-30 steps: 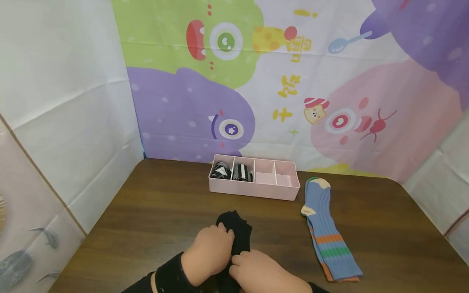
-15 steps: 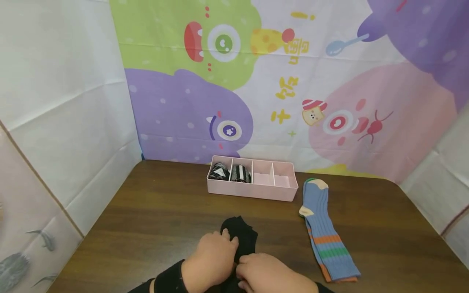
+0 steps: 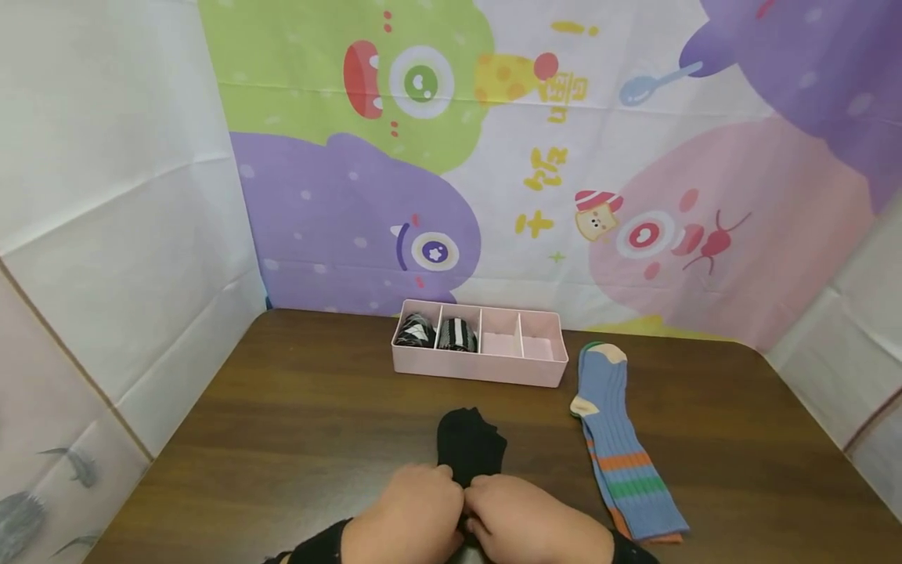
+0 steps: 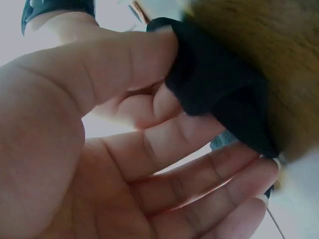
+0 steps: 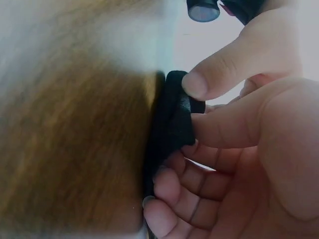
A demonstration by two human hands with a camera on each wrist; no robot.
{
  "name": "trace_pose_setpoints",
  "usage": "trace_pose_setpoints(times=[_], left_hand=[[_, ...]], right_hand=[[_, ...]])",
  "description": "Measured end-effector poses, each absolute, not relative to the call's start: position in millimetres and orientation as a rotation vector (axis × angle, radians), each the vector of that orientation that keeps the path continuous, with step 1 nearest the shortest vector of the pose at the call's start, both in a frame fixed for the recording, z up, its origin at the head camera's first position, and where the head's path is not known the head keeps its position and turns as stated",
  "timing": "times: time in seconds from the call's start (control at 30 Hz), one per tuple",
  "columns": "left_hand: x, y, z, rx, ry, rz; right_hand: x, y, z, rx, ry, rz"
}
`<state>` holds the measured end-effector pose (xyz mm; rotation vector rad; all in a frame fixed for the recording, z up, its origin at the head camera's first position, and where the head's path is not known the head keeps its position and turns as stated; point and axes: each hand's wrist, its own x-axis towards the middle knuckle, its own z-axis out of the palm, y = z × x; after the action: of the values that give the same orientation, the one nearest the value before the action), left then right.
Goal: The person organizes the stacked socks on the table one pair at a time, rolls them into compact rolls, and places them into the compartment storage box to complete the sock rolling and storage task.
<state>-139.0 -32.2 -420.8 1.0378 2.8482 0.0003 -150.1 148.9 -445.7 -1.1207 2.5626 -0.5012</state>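
Observation:
A black sock [image 3: 470, 445] lies near the front of the brown table, its toe part pointing away from me in the head view. My left hand [image 3: 414, 509] and right hand [image 3: 532, 515] meet side by side at its near end. In the left wrist view, the thumb and fingers pinch a fold of the black cloth [image 4: 219, 84]. The right wrist view has the right thumb and index finger gripping the folded end of the sock [image 5: 172, 117], close against the table. Part of the near end is hidden beneath both hands.
At the back stands a pink four-slot box [image 3: 479, 368]; its two left slots hold a rolled patterned sock [image 3: 416, 332] and a rolled striped sock [image 3: 457, 335]. Blue socks [image 3: 623, 439] with orange and green stripes lie flat on the right of the table [image 3: 317, 392].
The left hand has drawn back from the upper part of the black sock to its near end, beside the right hand. The near end is now gathered between both hands.

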Motion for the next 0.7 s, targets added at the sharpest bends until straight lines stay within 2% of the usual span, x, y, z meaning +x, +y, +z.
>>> trace_pose_setpoints(times=[0.2, 0.43, 0.7], left_hand=[[-139.9, -31.3, -421.5, 0.979, 2.82, 0.003], [-139.6, -27.5, -423.2, 0.957, 2.823, -0.012], [-134.0, -27.3, -426.2, 1.008, 2.844, 0.16]], right_hand=[[-145.5, 147.8, -442.1, -1.028, 2.6, -0.564], [-143.0, 145.1, -443.7, -0.773, 2.597, -0.741], [-144.0, 146.8, -441.8, -0.811, 2.612, -0.719]])
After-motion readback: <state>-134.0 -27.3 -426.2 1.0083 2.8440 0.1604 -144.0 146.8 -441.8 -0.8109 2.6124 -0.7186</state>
